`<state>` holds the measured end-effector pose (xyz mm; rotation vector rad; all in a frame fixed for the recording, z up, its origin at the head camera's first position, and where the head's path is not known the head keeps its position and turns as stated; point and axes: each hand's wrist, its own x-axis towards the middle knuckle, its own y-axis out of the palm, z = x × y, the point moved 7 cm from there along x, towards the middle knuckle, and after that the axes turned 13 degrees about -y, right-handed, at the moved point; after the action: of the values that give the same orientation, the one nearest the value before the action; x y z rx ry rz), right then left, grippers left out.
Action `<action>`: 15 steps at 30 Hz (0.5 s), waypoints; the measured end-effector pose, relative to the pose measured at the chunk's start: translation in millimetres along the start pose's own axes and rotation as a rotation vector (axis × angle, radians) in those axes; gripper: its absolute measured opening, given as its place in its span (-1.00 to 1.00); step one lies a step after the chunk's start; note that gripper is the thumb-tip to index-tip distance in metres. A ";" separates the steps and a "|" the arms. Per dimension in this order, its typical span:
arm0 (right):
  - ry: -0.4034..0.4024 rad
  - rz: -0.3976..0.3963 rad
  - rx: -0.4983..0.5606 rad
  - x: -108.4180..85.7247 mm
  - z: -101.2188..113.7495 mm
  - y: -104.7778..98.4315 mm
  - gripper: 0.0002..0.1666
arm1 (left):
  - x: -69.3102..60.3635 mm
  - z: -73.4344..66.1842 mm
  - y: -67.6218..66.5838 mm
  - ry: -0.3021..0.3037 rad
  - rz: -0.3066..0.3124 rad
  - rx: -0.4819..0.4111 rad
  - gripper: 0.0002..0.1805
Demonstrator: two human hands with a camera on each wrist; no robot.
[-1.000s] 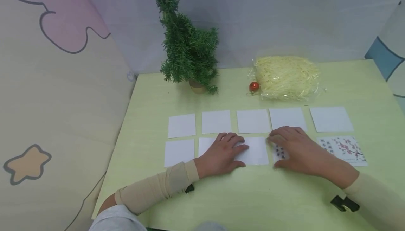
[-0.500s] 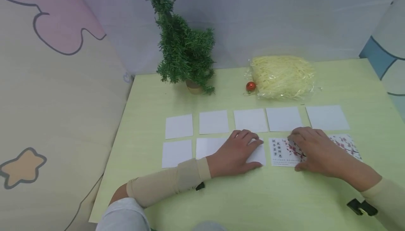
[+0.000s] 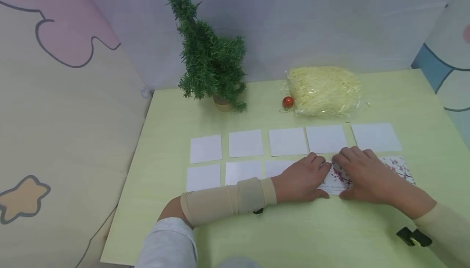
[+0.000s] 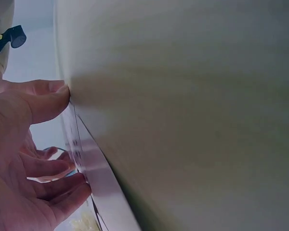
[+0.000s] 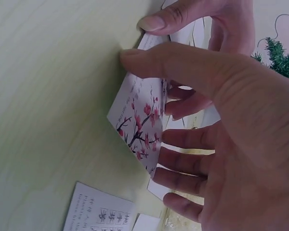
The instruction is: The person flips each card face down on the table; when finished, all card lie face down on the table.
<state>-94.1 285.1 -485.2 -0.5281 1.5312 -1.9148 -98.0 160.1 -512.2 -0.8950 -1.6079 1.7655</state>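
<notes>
A printed card [image 3: 335, 180] with dark characters and pink blossom branches lies toward the right of the front row. My left hand [image 3: 302, 178] is on its left part, thumb at the near edge and fingertips at the far edge. On its right part, my right hand [image 3: 367, 176] holds the same two edges. In the right wrist view, the card [image 5: 142, 118] appears tilted between thumb and fingers, with the left hand [image 5: 197, 19] just beyond. A second blossom card [image 3: 400, 168] lies right of it, partly behind my right hand.
Several blank white cards [image 3: 245, 143] form a back row and the front row's left part. Behind them stand a small green artificial tree [image 3: 213, 56], a red ball ornament [image 3: 288, 102] and a clear bag of yellow shreds [image 3: 324, 90]. A wall stands behind the table [image 3: 286, 235].
My left hand has moved right, from a blank card onto the printed card's left part. My right hand first shifted right along this card, then stayed there.
</notes>
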 end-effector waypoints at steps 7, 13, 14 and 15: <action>-0.033 0.012 0.015 -4.3 0.9 -1.6 0.17 | 1.0 -0.1 2.5 -0.021 0.000 -0.010 0.03; -0.030 -0.066 0.117 -8.8 0.8 -19.4 0.34 | 7.7 0.6 -3.2 -0.060 -0.026 -0.103 0.16; -0.021 -0.075 0.137 -10.1 0.3 -23.5 0.37 | 9.5 0.6 -4.9 -0.072 -0.023 -0.138 0.18; -0.017 -0.091 0.155 -11.6 -0.3 -27.5 0.40 | 11.1 0.6 -6.5 -0.085 -0.017 -0.177 0.20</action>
<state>-92.0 296.9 -457.9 -0.5517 1.3547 -2.0728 -105.3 169.2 -506.7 -0.8939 -1.8437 1.6904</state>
